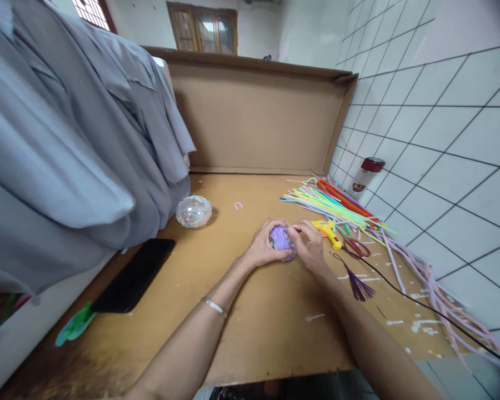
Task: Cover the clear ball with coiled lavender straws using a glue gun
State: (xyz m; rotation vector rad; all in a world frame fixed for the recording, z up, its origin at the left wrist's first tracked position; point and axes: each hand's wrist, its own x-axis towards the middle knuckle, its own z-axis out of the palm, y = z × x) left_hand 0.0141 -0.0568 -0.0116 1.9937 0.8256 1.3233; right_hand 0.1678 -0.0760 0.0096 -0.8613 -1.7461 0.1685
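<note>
My left hand (261, 244) is wrapped round a small round purple craft piece (280, 239) with lilac strips across its top. At the right edge of that piece, my right hand (309, 243) has its thumb and forefinger pinched together against it. Whether a strip lies in that pinch is too small to make out. Just beyond the right hand rests a yellow glue gun (328, 232) with a black cord. Close by are red-handled scissors (357, 248) and a dark purple tassel (358, 284).
Many coloured pipe cleaners (337, 203) lie at the back right, near a red-lidded jar (366, 175). A clear bowl (194, 211), a small pink curl (239, 205) and a black phone (134, 275) are to the left. Grey cloth (87, 139) hangs at left; cardboard (258, 119) stands behind.
</note>
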